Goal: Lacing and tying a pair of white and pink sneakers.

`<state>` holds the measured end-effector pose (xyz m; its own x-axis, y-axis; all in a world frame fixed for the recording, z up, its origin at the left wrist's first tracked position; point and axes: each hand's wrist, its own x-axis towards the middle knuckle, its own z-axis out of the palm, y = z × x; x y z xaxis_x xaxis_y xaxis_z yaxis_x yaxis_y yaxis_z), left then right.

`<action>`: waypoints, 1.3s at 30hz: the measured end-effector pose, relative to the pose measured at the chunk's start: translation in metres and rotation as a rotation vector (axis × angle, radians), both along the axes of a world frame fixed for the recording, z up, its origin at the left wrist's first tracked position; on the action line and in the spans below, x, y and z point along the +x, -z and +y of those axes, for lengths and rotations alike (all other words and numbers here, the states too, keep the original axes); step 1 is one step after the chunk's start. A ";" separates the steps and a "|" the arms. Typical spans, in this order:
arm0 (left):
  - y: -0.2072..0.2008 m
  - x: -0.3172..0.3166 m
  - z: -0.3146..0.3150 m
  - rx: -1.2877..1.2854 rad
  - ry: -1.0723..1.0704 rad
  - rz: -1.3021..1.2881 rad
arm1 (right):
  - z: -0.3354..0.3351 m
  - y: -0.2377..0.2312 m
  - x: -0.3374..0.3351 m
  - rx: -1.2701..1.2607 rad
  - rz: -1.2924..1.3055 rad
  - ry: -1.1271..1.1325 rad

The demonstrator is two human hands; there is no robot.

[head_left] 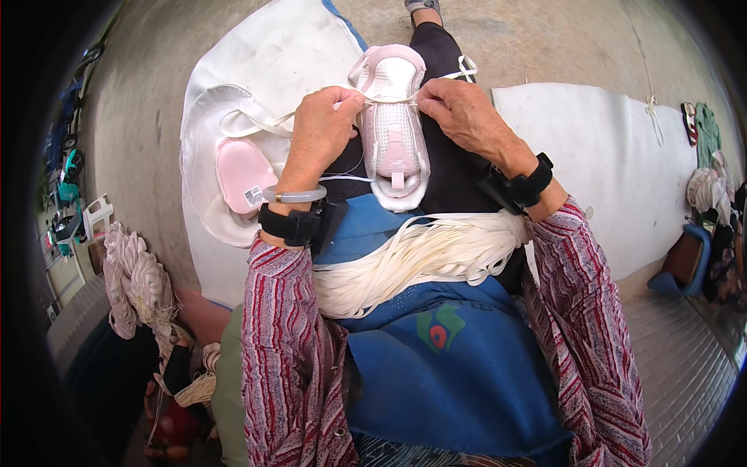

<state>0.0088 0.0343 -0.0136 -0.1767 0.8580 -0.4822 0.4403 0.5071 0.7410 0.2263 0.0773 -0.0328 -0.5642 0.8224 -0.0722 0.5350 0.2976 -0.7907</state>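
Observation:
A pink and white sneaker (397,148) rests on my black-trousered leg, its heel toward me. A flat white shoelace (389,101) runs across the sneaker's front part. My left hand (323,128) pinches the lace at the sneaker's left side, and a loose loop hangs beyond it. On the other side, my right hand (465,117) is closed on the same lace, with a loose end sticking up behind. A thick bundle of white laces (420,261) lies over the blue apron (459,366) on my lap.
Left of my leg, a pink insole-shaped piece (243,175) sits on a white curved piece over a white sheet (222,70). Another white sheet (591,171) spreads at the right. More lace bundles (136,280) hang at the far left. A blue and brown chair (685,261) stands far right.

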 end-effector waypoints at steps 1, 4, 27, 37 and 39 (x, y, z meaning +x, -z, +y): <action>0.000 0.000 -0.001 0.000 0.000 0.000 | 0.000 0.001 0.000 0.000 0.000 0.000; -0.002 0.000 -0.002 0.000 0.008 0.033 | 0.002 0.005 0.000 0.039 -0.012 -0.031; 0.009 -0.001 0.006 0.019 -0.074 -0.147 | -0.002 -0.002 -0.008 0.039 -0.028 0.082; 0.004 0.001 0.009 0.049 -0.126 -0.176 | -0.003 0.003 -0.010 0.057 -0.022 0.084; 0.004 0.000 0.009 0.077 -0.134 -0.186 | -0.002 0.002 -0.009 0.041 -0.028 0.088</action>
